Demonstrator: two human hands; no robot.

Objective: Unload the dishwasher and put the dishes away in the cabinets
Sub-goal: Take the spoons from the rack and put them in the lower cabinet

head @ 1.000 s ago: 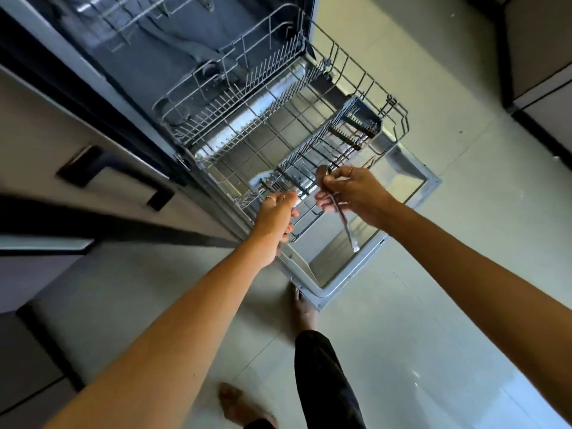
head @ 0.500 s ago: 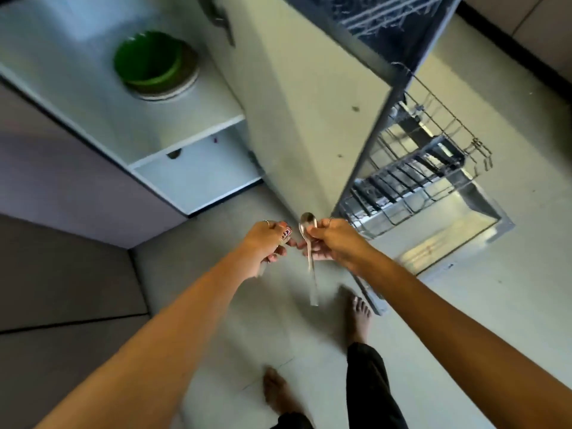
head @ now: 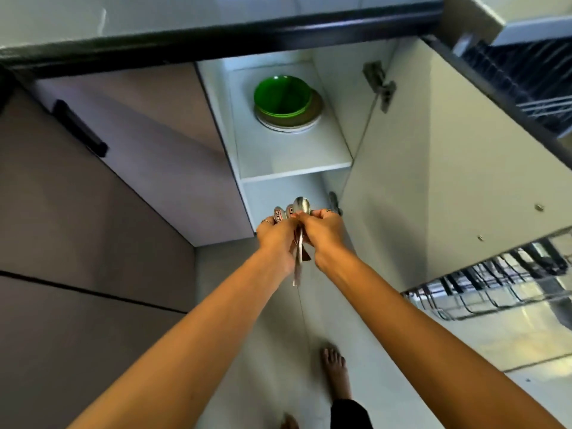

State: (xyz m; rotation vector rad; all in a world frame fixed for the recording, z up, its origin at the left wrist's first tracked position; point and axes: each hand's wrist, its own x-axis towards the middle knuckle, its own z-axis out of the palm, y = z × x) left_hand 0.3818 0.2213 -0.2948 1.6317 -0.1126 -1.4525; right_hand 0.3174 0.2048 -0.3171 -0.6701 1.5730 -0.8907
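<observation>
Both hands meet at frame centre, in front of the open cabinet (head: 294, 162). Left hand (head: 275, 239) has its fingers curled round a bunch of spoons (head: 283, 213), bowls up, handles hanging toward 6 o'clock. Right hand (head: 325, 233) pinches one more steel spoon (head: 301, 205) against that bunch, fingers curled.

Green bowl (head: 282, 96) sits on stacked plates (head: 291, 123) on the upper shelf, 12 o'clock from the hands. Dishwasher rack (head: 495, 289) is at 3 o'clock, behind the open cabinet door (head: 433, 181).

Step looks like merging cutlery into one grip before stowing. Advice: align the necks, close the left fingers fully before the right lets go, keep handles down so nothing slips. Lower shelf contents hidden; can't tell where the spoons go.
</observation>
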